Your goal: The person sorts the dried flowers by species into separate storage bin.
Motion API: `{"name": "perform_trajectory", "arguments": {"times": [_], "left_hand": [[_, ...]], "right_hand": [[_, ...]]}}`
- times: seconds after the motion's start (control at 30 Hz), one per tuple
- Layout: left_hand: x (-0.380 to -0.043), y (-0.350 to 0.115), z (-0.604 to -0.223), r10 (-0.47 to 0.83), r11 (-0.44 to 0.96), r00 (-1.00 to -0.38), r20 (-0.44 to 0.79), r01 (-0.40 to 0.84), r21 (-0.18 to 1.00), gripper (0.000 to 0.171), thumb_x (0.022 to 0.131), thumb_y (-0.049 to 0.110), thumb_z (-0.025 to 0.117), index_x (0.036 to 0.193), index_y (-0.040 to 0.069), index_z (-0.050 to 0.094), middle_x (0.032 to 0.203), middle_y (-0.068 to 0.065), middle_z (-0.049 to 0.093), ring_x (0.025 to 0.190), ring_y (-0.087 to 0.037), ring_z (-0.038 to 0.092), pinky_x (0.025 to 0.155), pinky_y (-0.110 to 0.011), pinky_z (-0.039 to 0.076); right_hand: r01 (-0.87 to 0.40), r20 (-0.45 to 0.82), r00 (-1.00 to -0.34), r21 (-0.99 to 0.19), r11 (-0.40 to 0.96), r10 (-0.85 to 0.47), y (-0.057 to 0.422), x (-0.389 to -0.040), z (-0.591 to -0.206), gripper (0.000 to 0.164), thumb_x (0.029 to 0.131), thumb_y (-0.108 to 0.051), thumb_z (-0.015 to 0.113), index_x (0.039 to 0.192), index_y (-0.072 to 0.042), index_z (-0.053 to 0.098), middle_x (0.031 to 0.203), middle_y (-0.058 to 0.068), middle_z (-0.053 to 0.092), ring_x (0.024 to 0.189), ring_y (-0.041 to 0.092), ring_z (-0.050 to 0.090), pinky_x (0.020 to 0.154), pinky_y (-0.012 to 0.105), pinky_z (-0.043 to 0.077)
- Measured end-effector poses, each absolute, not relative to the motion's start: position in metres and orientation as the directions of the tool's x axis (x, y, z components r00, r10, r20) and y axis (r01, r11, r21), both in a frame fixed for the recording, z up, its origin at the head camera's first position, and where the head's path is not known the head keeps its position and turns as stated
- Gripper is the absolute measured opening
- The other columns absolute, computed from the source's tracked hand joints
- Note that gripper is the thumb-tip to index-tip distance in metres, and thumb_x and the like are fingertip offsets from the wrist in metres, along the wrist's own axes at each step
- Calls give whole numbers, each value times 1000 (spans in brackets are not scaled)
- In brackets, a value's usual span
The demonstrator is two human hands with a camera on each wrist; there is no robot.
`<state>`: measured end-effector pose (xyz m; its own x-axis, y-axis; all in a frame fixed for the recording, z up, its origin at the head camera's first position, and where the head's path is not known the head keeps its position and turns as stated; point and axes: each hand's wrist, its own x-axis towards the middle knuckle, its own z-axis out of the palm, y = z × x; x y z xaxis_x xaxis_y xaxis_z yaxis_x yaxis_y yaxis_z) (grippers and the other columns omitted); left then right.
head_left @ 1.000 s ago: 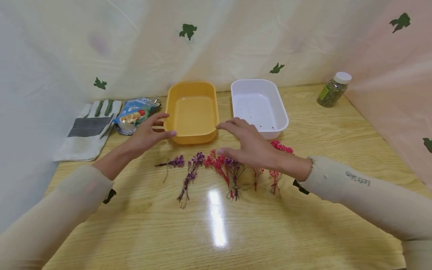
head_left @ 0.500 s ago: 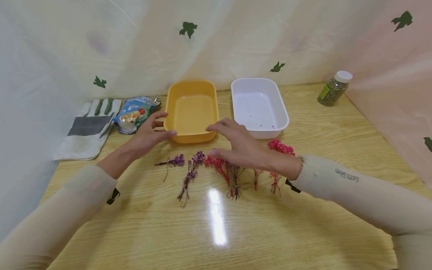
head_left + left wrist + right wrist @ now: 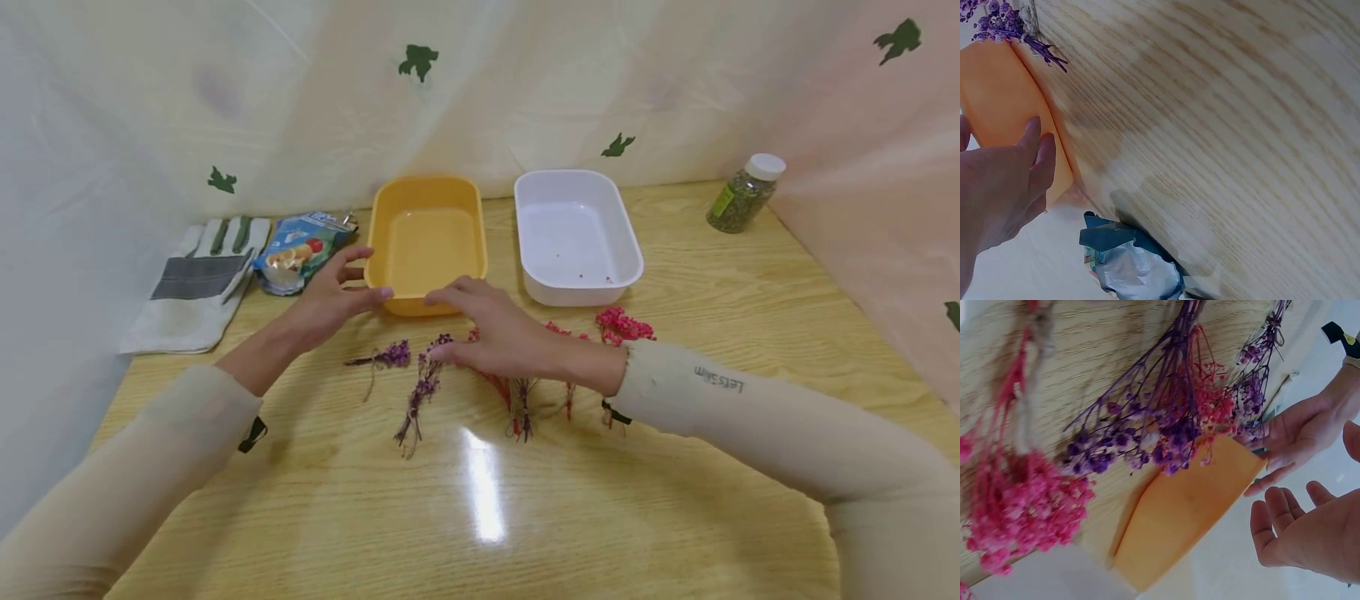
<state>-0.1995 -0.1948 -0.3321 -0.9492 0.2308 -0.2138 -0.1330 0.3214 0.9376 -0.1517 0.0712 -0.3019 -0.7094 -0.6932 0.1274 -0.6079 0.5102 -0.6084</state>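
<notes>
My left hand (image 3: 324, 307) is at the left side of a yellow plastic basin (image 3: 426, 250), fingers spread along its rim and thumb at the near-left corner. The left wrist view shows those fingers against the basin's outer wall (image 3: 1004, 94). My right hand (image 3: 502, 333) hovers by the basin's near rim, above a row of dried flower bunches, its fingers loosely bent around nothing. A short purple bunch (image 3: 392, 355) and a longer purple bunch (image 3: 415, 408) lie left of it. Pink bunches (image 3: 1035, 506) and another purple bunch (image 3: 523, 412) are partly hidden under the right hand and forearm.
A white basin (image 3: 577, 242) with a few small bits inside stands right of the yellow one. Work gloves (image 3: 198, 283) and a blue foil pouch (image 3: 296, 250) lie at the left. A white-capped jar (image 3: 741, 196) stands at the back right. A curtain hangs behind.
My right hand has moved left, along the yellow basin's near rim and over the flower bunches, uncovering pink flowers on the right. My left hand stays at the basin's left side.
</notes>
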Motion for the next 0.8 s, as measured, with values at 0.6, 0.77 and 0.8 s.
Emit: {"name": "perform_trajectory", "arguments": {"times": [0.6,0.77,0.8], "left_hand": [[-201,-195,-335,235,266,-950,-203,-138,954,76,91,14,68,151,13,21,142,-25,32,120,-34,47,100,-45,46],[-202,-195,-335,234,275,-951,-202,-135,952,75,91,14,68,151,13,22,141,-24,33,118,-32,48,99,-42,47],[-201,-195,-335,236,275,-951,-202,-134,952,76,91,14,68,151,13,22,140,-24,33,117,-32,48,98,-42,48]], "right_hand": [[-688,24,-601,-525,501,-799,37,-171,-297,61,90,-35,67,143,-12,47,136,7,53,124,21,46,103,40,38],[-732,-3,-548,-483,481,-837,27,-178,-300,59,91,-35,67,141,-10,48,136,7,54,125,20,47,106,37,36],[-744,-12,-533,-470,476,-846,24,-179,-301,59,91,-35,67,141,-10,48,137,7,53,125,21,47,107,37,35]]}}
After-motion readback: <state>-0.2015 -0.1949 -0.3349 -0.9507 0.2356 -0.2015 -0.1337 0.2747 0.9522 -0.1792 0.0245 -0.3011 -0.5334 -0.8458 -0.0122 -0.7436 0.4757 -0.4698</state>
